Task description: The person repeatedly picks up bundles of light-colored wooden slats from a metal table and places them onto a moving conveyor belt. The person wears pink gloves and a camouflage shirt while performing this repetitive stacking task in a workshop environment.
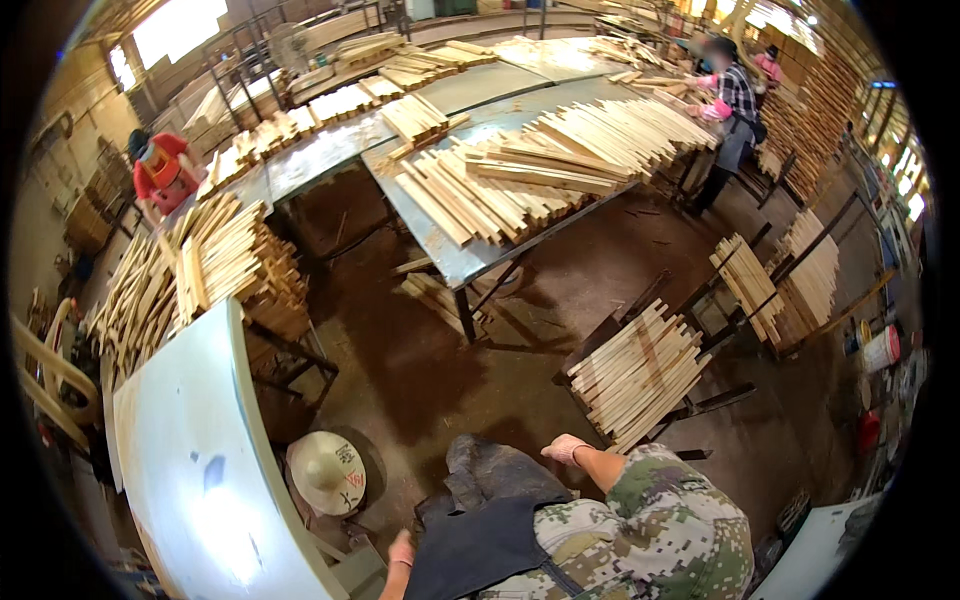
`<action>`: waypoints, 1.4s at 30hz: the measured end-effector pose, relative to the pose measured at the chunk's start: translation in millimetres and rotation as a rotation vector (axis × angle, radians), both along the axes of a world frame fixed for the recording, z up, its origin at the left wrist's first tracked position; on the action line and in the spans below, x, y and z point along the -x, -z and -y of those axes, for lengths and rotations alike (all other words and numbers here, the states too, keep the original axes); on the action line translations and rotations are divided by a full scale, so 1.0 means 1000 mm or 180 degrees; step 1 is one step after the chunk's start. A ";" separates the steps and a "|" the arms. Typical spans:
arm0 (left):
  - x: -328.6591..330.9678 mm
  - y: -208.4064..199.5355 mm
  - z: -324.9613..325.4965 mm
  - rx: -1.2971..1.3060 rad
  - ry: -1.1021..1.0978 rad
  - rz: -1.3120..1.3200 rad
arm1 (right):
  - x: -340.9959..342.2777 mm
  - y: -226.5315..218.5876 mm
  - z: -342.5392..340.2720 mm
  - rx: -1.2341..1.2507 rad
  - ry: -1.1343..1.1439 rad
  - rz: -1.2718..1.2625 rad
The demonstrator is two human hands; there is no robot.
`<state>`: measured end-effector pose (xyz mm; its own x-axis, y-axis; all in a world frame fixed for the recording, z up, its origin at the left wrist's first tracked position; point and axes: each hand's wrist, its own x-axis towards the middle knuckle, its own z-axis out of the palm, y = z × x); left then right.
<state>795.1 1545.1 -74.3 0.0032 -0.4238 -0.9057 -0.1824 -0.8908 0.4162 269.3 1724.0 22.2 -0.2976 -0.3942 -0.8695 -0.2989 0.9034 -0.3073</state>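
Observation:
My right hand [568, 450], in a pale pink glove, is stretched out in front of my camouflage trousers and sleeve. Its fingers point left with nothing visible in them, and it is nearest to a stack of wooden strips [640, 375] on a low rack. Low at the front, my left hand [401, 549] hangs beside my dark apron [480, 550]. It looks gloved too; its fingers are too small and partly hidden to read. To its left is a round, domed, cream-coloured thing [327, 473] with dark and red markings, perhaps a stool seat or hat.
A pale metal-topped table [190, 430] runs along my left, with piled wooden strips [215, 260] beyond. Ahead, a worktable [455, 265] bears many strips. A person in red [165, 175] works far left; another in a checked shirt [735, 95] works far right. More strips [750, 290] rest on right-hand racks.

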 end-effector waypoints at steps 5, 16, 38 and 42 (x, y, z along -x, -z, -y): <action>0.039 -0.005 -0.006 -0.0260 0.1820 0.0718 | 0.026 0.067 -0.021 0.0078 0.0115 -0.0326; 0.231 0.033 0.267 -0.0100 0.0886 0.0104 | 0.144 0.043 0.076 0.0615 -0.1790 -0.0729; 0.937 -0.207 0.361 0.0244 0.3023 -0.2098 | 0.659 -0.136 0.367 0.2051 0.0559 -0.2644; 1.025 -0.186 0.326 -0.0125 0.2517 -0.2076 | 0.756 -0.156 0.389 0.1361 -0.0443 -0.3010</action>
